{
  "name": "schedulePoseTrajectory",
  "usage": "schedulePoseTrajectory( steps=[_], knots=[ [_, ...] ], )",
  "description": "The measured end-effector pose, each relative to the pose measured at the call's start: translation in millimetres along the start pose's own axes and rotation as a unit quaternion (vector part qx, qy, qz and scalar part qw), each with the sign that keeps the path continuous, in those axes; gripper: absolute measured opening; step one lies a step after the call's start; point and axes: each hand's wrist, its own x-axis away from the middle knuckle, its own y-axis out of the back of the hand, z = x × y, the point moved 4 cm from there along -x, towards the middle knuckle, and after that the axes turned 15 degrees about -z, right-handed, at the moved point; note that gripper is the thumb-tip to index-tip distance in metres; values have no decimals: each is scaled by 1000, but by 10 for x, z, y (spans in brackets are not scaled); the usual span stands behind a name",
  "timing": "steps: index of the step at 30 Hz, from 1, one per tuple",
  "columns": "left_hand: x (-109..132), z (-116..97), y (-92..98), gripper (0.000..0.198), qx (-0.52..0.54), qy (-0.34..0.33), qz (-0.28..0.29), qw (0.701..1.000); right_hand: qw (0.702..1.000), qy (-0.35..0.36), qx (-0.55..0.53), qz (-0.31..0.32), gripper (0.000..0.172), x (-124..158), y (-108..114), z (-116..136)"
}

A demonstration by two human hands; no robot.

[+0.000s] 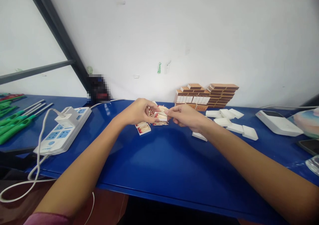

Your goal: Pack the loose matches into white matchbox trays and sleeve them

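Observation:
A small white matchbox tray (162,117) with red-headed matches in it is held just above the blue table. My left hand (141,111) grips its left end between thumb and fingers. At the tray's right end, my right hand (183,114) is closed in a pinch on the edge; the fingertips partly hide that spot. Loose matches (161,123) lie in a pile under and behind the tray. Left of the pile, below my left hand, rests another tray filled with matches (144,129). Near my right wrist lies a white tray (199,136).
Stacked brown matchboxes (221,95) stand against the wall. Several white trays (225,121) lie to the right, beside a white device with a dark display (279,122). On the left are a power strip (62,133) with a looping white cable and green lighters (18,125).

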Motion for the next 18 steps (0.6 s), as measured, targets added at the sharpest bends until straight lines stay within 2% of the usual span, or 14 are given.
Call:
schedulePoseTrajectory(
  steps=[4, 9, 14, 18],
  knots=[
    [-79, 121, 17, 35, 9, 14, -89, 996, 998, 20, -24, -52, 28, -292, 48, 48],
    [-210, 335, -121, 28, 54, 52, -167, 983, 991, 50, -37, -115, 24, -472, 86, 96],
    [-301, 477, -244, 30, 85, 72, -198, 974, 987, 87, -50, -128, 18, -448, 78, 112],
    [-298, 505, -258, 28, 70, 82, -200, 974, 983, 103, -72, -133, 27, -482, 22, 31]
  ],
)
